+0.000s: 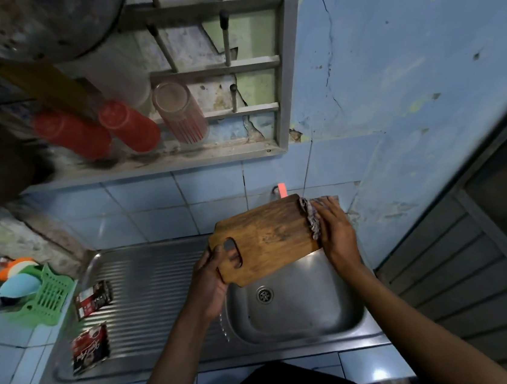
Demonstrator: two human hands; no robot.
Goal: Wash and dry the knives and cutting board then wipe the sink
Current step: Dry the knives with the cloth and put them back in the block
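Both hands on cutting board [268, 237] over sink [297, 313]; right hand [335, 230] presses cloth [311, 216].

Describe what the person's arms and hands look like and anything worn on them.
Both arms are bare from the bottom of the frame to the fingers: no sleeves show. The left hand and right hand wear no gloves, and no ring, watch or bracelet can be seen on the fingers or wrists. The forearms are slender. A dark garment shows at the bottom edge between the arms.
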